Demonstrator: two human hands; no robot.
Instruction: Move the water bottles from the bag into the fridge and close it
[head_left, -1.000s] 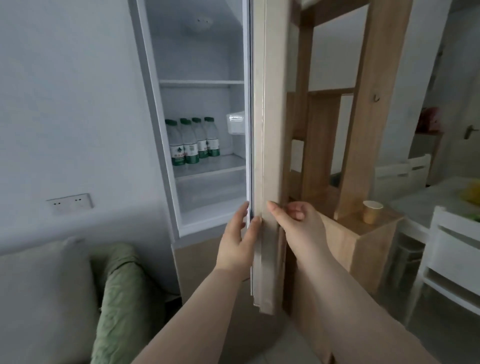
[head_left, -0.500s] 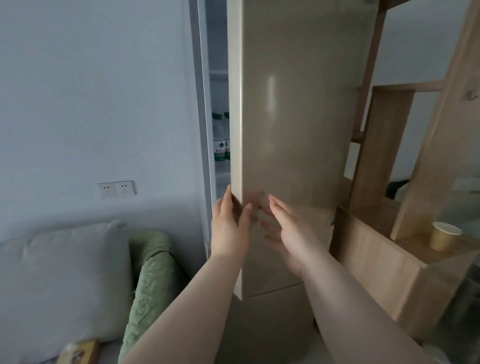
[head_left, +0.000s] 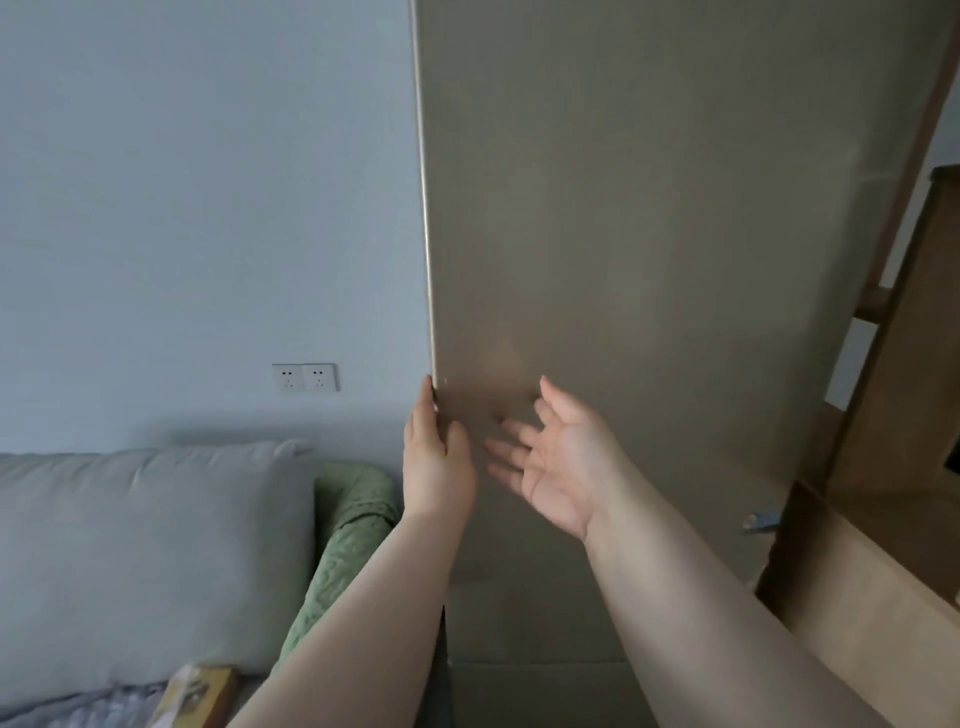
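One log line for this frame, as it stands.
step: closing fridge | fridge door: no interior showing | left hand: on door's left edge | right hand: open, near door front

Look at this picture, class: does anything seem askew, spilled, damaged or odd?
Nothing stands out. The fridge door shows no gap at its edge, where the left hand rests; the right hand is open.

A home living room: sofa cushion (head_left: 145, 545), wall sockets (head_left: 304, 377), fridge door (head_left: 649, 260), wooden shelving (head_left: 893, 415).
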